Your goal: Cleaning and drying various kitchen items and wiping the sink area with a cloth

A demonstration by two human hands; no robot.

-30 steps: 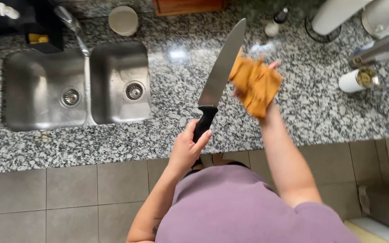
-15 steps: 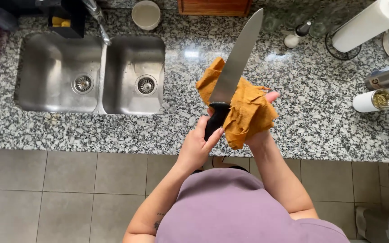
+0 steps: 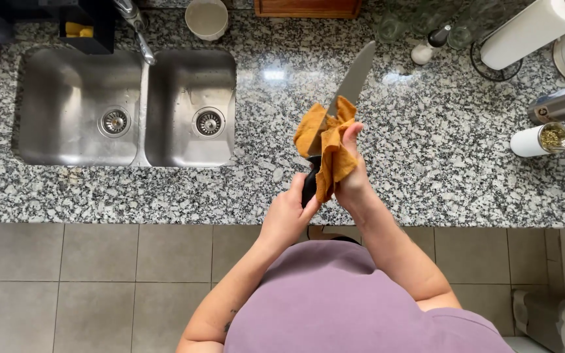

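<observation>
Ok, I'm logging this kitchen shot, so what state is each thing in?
knife: held by its black handle, blade pointing up and away
left hand: shut on the handle
right hand: pressing the orange cloth around the blade's base
double sink: empty, both drains open
paper towel roll: on its stand

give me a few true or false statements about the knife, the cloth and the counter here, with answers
1. The left hand grips the black handle of the knife. True.
2. The right hand holds an orange cloth around the lower blade. True.
3. The knife lies flat in the sink. False: it is held above the granite counter, tip pointing away from the person.
4. The cloth is blue. False: it is orange.
5. A paper towel roll stands at the counter's right end. True.
</observation>
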